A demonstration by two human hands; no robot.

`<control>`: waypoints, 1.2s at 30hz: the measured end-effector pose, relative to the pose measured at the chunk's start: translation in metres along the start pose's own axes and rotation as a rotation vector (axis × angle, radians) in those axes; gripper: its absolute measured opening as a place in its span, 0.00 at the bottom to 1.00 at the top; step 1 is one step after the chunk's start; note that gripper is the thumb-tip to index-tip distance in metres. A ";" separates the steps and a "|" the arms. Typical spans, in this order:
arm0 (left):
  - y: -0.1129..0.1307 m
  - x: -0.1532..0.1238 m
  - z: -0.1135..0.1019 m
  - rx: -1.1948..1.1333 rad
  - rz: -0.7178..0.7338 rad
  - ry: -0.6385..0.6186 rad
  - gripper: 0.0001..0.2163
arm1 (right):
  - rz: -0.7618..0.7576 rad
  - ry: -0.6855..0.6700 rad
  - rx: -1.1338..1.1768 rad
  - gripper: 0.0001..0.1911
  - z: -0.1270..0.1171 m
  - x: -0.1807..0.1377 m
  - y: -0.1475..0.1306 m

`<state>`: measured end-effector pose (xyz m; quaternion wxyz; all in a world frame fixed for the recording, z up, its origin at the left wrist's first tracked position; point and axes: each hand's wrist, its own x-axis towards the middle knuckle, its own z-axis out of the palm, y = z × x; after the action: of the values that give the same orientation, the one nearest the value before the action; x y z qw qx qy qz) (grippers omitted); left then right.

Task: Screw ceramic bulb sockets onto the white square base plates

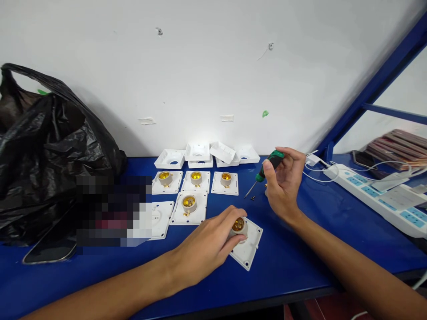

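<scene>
My left hand (208, 246) is closed around the brass-lined socket of a white square lamp holder (249, 246) lying on the blue table (293, 266). My right hand (285, 186) grips a green-handled screwdriver (267, 171), tip pointing down-left toward small screws (252, 198) on the table. Behind, several more white lamp holders with brass sockets (196, 180) lie in rows, and white square covers (197, 153) sit against the wall.
A large black plastic bag (50, 146) fills the left side, with a phone (50, 251) lying in front of it. A white power strip (373, 195) with cables runs along the right. A blue shelf frame (373, 89) rises at right.
</scene>
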<state>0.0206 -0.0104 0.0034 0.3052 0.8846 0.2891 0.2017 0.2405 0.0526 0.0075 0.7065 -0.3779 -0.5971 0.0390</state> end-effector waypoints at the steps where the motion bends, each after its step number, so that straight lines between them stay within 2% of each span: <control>1: 0.000 0.000 -0.001 -0.002 0.021 -0.015 0.14 | 0.001 -0.002 0.000 0.17 0.000 0.000 0.000; 5: 0.001 0.002 -0.005 0.053 0.104 -0.055 0.16 | 0.002 -0.008 0.005 0.17 -0.001 0.000 0.000; 14: 0.006 0.004 -0.009 0.058 0.149 -0.083 0.14 | -0.006 -0.018 0.014 0.17 -0.001 0.002 -0.002; 17: 0.005 0.003 -0.007 0.079 0.136 -0.095 0.16 | -0.009 -0.020 0.019 0.16 -0.001 0.002 -0.002; 26: 0.000 0.006 -0.008 -0.057 0.061 -0.119 0.20 | -0.004 -0.024 0.025 0.16 -0.002 0.001 -0.002; 31: -0.004 0.005 -0.001 -0.052 0.001 -0.022 0.17 | 0.003 -0.026 0.020 0.16 -0.002 0.001 -0.002; 36: -0.007 0.003 0.003 -0.061 -0.068 0.049 0.18 | -0.003 -0.029 0.010 0.16 -0.001 0.001 -0.002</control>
<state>0.0220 -0.0049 -0.0025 0.3315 0.8594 0.3201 0.2215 0.2409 0.0507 0.0093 0.6998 -0.3729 -0.6076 0.0461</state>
